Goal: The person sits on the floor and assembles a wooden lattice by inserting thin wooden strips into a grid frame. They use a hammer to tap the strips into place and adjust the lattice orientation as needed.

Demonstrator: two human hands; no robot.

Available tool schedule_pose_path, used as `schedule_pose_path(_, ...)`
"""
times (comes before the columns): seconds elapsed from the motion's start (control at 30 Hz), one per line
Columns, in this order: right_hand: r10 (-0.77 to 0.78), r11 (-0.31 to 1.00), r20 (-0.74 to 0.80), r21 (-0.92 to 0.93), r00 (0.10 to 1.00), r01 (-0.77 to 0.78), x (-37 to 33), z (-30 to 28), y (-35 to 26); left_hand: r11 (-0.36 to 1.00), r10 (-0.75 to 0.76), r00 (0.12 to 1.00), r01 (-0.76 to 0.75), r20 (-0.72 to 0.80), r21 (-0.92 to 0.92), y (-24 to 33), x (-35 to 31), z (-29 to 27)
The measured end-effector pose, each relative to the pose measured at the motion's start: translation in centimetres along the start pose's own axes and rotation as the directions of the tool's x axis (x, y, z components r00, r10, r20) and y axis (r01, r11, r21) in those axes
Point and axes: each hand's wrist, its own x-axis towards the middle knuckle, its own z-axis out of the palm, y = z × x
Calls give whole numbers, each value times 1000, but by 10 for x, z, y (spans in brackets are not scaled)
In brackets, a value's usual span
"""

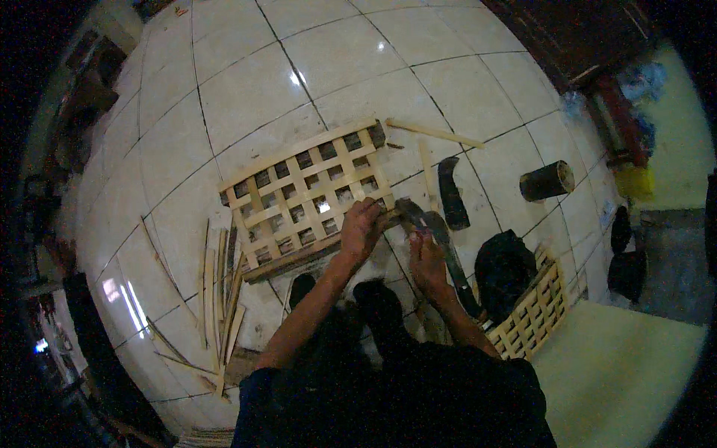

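A panel of woven pale strips (299, 179) lies on a wooden frame on the tiled floor in front of me. My left hand (361, 228) is closed at the panel's near right corner, fingertips pressed together at its edge; what they pinch is too small to make out. Just to the right, my right hand (428, 261) is closed, its fingers against a dark tool (435, 226). The tool has a blunt, greyish end near the corner, and its kind is blurred. A dark curved blade (451, 194) rests beyond it, beside loose pale strips (435, 133).
Several long thin strips (211, 287) are scattered to the left. At right are a dark cylinder (543, 183) with a pale end, a black bundle (504, 269) and a second woven lattice (534, 313). My dark-covered feet are close to the panel's near edge.
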Motion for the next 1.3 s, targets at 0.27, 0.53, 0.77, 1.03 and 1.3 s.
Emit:
schedule_pose_path(0.27,202,957,-20,218,979,-193,-59,49,99,855,129,990,-138,54,500,2,-1,0)
schedule_pose_path(0.53,364,927,101,54,926,-370,-73,-6,-4,890,87,990,-126,109,438,20,-37,-39)
schedule_pose_path(0.77,82,977,96,-203,992,-62,-71,-14,13,734,13,1000,-10,1,679,59,-131,-207)
schedule_pose_path(1.03,-382,923,227,49,896,382,39,6,-82,928,-325,945,324,-27,187,39,-167,-255)
schedule_pose_path(1.3,-612,771,341,52,714,635,85,68,-112,842,-242,970,218,-16,494,61,-152,-246)
